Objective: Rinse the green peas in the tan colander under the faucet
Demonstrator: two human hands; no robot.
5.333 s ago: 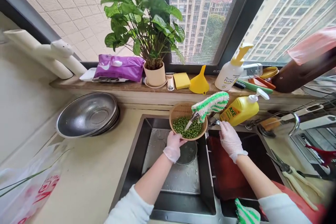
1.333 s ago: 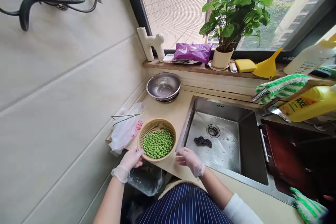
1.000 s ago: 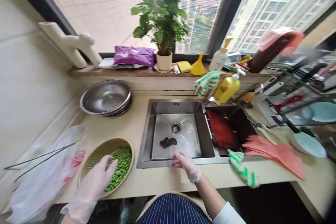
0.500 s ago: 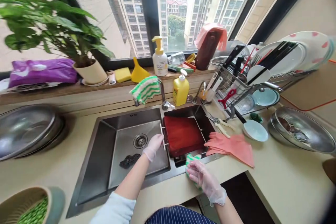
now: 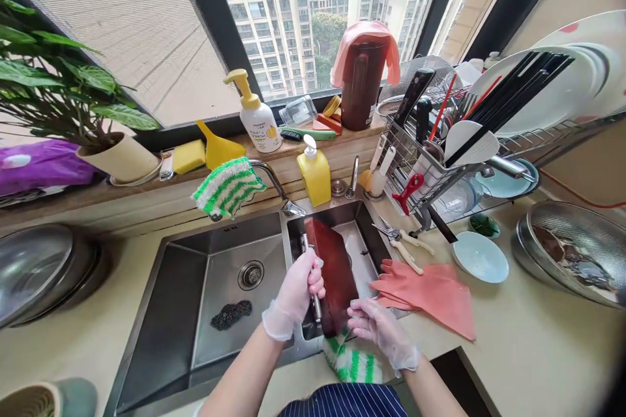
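A dark red cutting board (image 5: 335, 273) with a metal handle along its left edge stands tilted over the small right sink basin. My left hand (image 5: 296, 290), in a clear plastic glove, is wrapped round that handle. By the board's lower right edge is my right hand (image 5: 379, 329), gloved likewise, its fingers stretched out and slightly curved; whether they touch the board I cannot tell. Below the board, a green-and-white striped cloth (image 5: 353, 357) lies over the sink's front edge. The board hides part of the basin.
A black scrubber (image 5: 231, 315) lies in the left basin (image 5: 218, 273). Pink rubber gloves (image 5: 435, 290) and scissors (image 5: 405, 244) rest right of the sink. Behind stand the tap (image 5: 274, 179), draped with another striped cloth (image 5: 229, 186), and a yellow pump bottle (image 5: 313, 172). A dish rack (image 5: 425, 176) is at right.
My left hand has closed round the handle and tilted the board up from lying over the basin. My right hand has come off the striped cloth, beside the board. The view has shifted.
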